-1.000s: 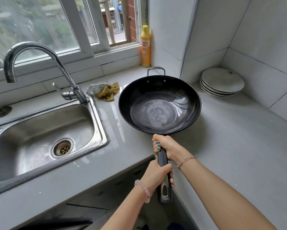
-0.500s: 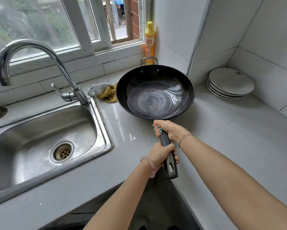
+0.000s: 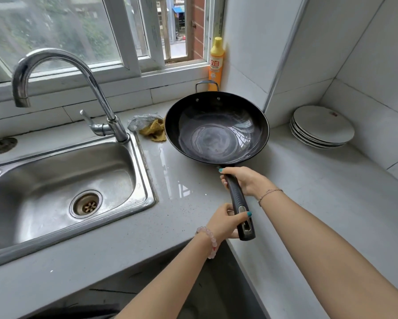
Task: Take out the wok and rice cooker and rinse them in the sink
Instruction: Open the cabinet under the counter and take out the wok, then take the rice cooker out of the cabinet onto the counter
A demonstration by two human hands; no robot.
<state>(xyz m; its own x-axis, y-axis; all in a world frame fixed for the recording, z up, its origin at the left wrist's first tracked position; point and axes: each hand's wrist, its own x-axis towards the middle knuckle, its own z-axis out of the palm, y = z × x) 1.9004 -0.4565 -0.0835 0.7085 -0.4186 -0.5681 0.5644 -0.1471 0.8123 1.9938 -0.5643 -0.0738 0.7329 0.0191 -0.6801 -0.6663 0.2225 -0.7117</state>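
Observation:
A black wok with a long black handle sits over the counter to the right of the steel sink. My right hand grips the handle close to the bowl. My left hand holds the handle's far end, thumb across the top. The wok's bowl is dry-looking with pale swirl marks. No rice cooker is in view.
A curved tap stands behind the sink. A scourer and yellow cloth lie left of the wok. A yellow detergent bottle stands in the window corner. A stack of white plates sits at the right wall.
The wok has moved away from me toward the window and lower over the counter. Both hands stayed on the handle; my left thumb now lies across its top.

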